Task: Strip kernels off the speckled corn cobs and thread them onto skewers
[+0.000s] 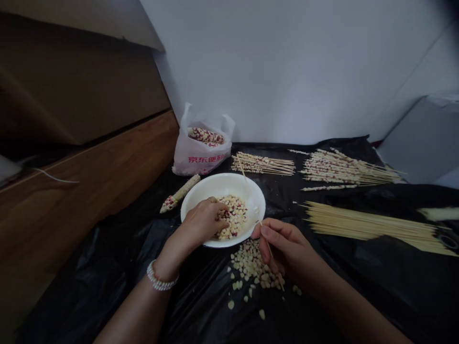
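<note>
My left hand [206, 217] reaches into a white bowl [190, 193], its fingertips among loose corn kernels [234, 215] in cream and dark red. Its thumb and forefinger are apart, and kernels show between them. At the bowl's right rim, my right hand [283, 241] pinches a thin bamboo skewer [271, 251], which slants up across the bowl. A pale kernel or two seems to sit by the skewer just above the fingers; this is too small to tell. Below that hand, pale kernels [251, 263] lie heaped and scattered on black plastic sheeting [201, 296].
Behind the bowl stands a white plastic bag [201, 160] holding speckled corn cobs [206, 135]. A partly stripped cob [179, 193] lies left of the bowl. Kernel-threaded skewers [263, 164] form two piles, the larger pile [333, 167] farther right. Bare skewers [366, 227] lie bundled at right.
</note>
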`<state>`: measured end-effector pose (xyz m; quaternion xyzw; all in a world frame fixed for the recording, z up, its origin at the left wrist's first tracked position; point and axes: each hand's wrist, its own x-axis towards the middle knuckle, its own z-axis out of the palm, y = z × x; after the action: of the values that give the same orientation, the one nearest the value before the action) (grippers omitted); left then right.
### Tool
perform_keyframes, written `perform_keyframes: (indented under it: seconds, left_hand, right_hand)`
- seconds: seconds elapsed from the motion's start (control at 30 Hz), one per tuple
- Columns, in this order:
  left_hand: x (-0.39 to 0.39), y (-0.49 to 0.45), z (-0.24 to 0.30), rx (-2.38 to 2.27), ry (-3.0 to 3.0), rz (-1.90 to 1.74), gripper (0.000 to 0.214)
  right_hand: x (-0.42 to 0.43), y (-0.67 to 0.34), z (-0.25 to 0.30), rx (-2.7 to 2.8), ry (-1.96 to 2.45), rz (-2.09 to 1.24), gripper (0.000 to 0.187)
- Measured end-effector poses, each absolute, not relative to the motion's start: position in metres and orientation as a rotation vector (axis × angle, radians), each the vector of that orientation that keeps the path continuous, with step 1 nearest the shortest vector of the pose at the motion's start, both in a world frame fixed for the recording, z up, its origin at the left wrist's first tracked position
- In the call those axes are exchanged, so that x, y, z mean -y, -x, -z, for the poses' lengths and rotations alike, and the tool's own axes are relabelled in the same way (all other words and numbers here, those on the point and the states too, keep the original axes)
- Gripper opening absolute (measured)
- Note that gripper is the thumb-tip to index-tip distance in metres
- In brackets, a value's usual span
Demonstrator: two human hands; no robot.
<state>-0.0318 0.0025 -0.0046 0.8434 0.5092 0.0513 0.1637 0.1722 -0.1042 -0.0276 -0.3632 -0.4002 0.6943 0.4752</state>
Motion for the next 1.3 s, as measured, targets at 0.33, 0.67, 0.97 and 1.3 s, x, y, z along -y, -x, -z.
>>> perform_keyframes:
  seconds: [0.33, 0.67, 0.97, 1.3]
  left_hand:
    - [-0.003, 0.025, 0.004, -1.209, -2.261, -0.449, 0.016]
    - [-0.001, 0.019, -0.008, -0.829, -0.89, -0.893, 0.02]
    - [-0.007, 0.017, -0.014, -0.808, -0.403, -1.065, 0.019]
    - [-0.004, 0.016, -0.017, -0.834, -0.284, -1.136, 0.027]
  right_hand:
    - [0.104, -0.171, 0.026, 0.979, 0.893, -1.722, 0.031]
    - [0.113, -0.165, 0.023, 1.063, 0.755, -1.912, 0.033]
    - [0.119, -0.156, 0.028, 1.128, 0.554, -2.139, 0.029]
    - [0.124, -0.147, 0.036, 1.122, 0.524, -2.221, 0.033]
